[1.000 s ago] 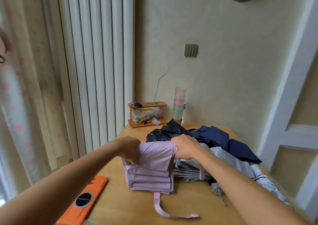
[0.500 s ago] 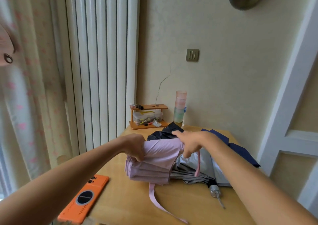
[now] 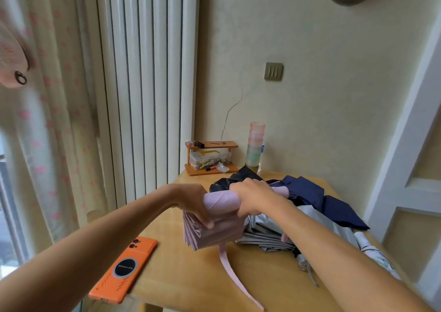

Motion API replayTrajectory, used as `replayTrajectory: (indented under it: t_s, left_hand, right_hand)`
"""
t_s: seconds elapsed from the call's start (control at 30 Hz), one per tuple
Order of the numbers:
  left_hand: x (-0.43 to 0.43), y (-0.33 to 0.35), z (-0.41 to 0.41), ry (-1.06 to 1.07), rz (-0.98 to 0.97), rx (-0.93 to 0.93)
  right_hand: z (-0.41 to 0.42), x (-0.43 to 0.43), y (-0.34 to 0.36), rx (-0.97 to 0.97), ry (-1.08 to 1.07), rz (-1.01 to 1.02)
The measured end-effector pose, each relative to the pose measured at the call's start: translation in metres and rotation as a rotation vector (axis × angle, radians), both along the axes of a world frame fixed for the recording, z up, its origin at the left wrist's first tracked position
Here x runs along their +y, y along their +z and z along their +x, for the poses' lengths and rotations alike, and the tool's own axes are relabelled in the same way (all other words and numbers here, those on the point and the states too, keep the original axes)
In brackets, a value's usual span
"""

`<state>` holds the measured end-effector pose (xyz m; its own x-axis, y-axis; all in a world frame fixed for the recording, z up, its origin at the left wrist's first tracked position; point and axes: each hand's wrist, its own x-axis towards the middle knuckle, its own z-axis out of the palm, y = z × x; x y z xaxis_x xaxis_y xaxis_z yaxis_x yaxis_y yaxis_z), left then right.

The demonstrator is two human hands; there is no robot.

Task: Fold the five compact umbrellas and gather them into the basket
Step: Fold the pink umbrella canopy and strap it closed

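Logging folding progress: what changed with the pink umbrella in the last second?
The left hand and right hand kept their grip on the pink umbrella and rolled its fabric tighter. The strap still dangles; the silver umbrella and orange phone stayed put.

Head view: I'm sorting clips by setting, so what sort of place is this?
Probably a room in a home: a floral curtain beside a tall white radiator, a small wooden table against a papered wall, and stacked pastel cups with a desk organiser on it.
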<state>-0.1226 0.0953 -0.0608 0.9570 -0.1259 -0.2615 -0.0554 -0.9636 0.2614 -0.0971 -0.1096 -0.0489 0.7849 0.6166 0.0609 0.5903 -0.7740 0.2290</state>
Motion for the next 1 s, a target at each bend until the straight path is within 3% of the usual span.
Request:
replayTrajectory:
  t_s: [0.07,0.13,0.27,0.33,0.43,0.63,0.83,1.0]
  left_hand:
    - [-0.002,0.0,0.002,0.048,-0.124,0.084]
    - [-0.007,0.001,0.001,0.077,-0.112,0.074]
    - [-0.02,-0.009,-0.001,-0.004,0.217,-0.243]
    - [-0.022,-0.015,-0.002,-0.016,0.227,-0.43]
    - [-0.022,-0.023,-0.004,-0.028,0.266,-0.483]
    - [-0.019,-0.029,-0.002,-0.031,0.299,-0.416]
    - [-0.014,-0.015,0.003,0.065,-0.003,-0.257]
    - [-0.003,-0.005,0.002,0.014,-0.144,0.023]
  right_hand:
    - [0.001,0.0,-0.001,0.035,-0.01,-0.006]
    - [0.001,0.0,0.0,0.036,-0.009,-0.008]
    - [0.001,0.001,0.002,0.038,-0.037,-0.019]
    - [0.002,-0.001,0.004,0.074,-0.066,0.008]
    - [0.004,-0.003,0.003,0.13,-0.071,0.013]
    - [0.008,-0.001,-0.008,0.138,-0.063,0.027]
    - [0.011,0.005,-0.012,-0.218,-0.03,0.043]
    - [0.01,-0.002,-0.007,-0.162,-0.043,0.036]
